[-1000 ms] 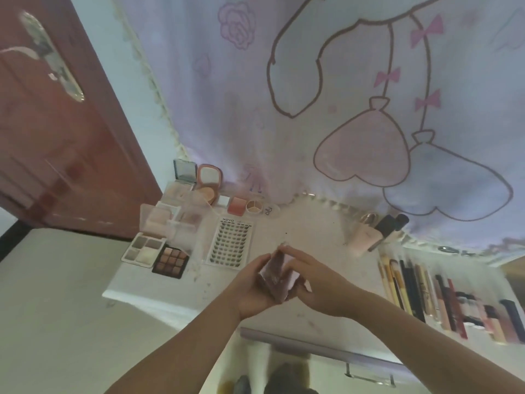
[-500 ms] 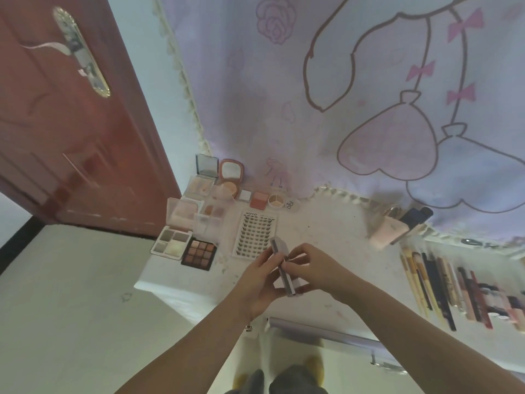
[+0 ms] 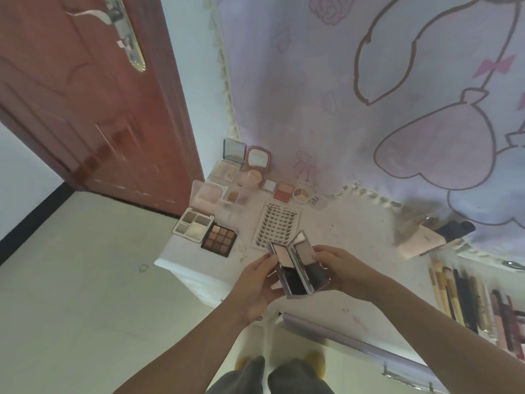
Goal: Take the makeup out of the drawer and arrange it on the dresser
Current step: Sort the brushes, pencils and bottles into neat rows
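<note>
Both halves of silver hinged mirrored compact (image 3: 298, 268) lay splayed between grips: left hand (image 3: 255, 288) pinched lid edge, right hand (image 3: 341, 270) clasped pan half. Long axis pointed away, toward white lash card (image 3: 277, 227) just beyond on white dresser top (image 3: 355, 231). Equally near either hand.

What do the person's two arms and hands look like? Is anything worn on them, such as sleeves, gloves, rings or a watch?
Both forearms are bare as far as the picture shows; no sleeve comes into view. The left hand and the right hand wear no gloves. I see no watch or bracelet at either wrist, and no ring on the fingers that show, though the image is somewhat soft. Nails look short and unpainted.
</note>
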`<state>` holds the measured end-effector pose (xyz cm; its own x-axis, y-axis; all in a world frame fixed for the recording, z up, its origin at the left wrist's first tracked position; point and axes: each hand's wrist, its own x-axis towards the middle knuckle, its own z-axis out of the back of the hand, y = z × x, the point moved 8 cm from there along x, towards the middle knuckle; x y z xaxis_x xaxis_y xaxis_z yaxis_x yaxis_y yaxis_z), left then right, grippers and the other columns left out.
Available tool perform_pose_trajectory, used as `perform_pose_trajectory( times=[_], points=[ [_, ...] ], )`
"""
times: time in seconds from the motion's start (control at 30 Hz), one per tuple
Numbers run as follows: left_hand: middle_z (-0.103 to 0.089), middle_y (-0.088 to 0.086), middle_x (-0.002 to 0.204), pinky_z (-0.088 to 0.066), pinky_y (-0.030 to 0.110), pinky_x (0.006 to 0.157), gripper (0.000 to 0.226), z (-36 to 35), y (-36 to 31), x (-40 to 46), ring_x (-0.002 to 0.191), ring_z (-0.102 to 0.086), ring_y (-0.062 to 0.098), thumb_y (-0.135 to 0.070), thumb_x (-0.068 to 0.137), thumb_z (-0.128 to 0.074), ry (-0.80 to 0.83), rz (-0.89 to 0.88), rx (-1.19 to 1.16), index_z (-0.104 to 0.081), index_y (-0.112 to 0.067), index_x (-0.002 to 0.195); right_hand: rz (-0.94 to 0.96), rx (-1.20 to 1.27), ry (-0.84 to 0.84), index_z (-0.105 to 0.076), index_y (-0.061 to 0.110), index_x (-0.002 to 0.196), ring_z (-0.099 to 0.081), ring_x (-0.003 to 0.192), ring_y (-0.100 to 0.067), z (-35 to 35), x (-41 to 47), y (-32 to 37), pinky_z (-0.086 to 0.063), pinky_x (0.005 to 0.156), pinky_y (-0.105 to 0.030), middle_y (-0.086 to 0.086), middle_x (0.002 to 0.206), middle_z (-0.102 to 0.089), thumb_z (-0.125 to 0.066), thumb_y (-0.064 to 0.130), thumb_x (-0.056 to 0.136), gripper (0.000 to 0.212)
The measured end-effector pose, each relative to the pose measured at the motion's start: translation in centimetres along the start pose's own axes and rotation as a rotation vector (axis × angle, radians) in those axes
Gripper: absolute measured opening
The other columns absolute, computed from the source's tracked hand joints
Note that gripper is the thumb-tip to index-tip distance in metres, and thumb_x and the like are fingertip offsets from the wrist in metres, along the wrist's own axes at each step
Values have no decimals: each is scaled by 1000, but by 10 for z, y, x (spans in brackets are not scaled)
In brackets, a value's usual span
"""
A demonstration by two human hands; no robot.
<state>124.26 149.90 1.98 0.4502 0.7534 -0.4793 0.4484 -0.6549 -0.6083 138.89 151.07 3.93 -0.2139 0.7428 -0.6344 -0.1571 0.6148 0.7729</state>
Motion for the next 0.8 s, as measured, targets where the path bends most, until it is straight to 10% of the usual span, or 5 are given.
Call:
perform_pose_trajectory(
  times=[0.23, 0.37, 0.8],
  points=[
    [-69, 15, 87, -57, 46, 78, 19, 50, 28, -19, 84, -68, 29, -1, 96, -47, -284, 66, -31, -61, -1, 109, 123, -392, -79, -70, 22, 91, -63, 77, -14, -2, 33, 24, -49, 67, -29, -2, 90, -68, -52, 47, 83, 31],
    [-67, 24, 92, -60, 35, 66, 13, 74, 33, -23, 79, -69, 33, 0, 94, -50, -511, 130, 47, -60, 5, 102, 250, -739, -67, -64, 11, 114, -59, 105, -26, -26, 60, 33, -43, 85, -31, -8, 112, -66, -43, 32, 99, 33],
    [-61, 29, 112, -59, 33, 57, 25, 84, 25, -20, 80, -70, 33, -3, 93, -52, -634, 260, 114, -49, 0, 117, 318, -790, -65, -62, 14, 120, -59, 102, -25, -47, 85, 37, -42, 83, -26, -10, 112, -66, -41, 22, 100, 30]
  ],
)
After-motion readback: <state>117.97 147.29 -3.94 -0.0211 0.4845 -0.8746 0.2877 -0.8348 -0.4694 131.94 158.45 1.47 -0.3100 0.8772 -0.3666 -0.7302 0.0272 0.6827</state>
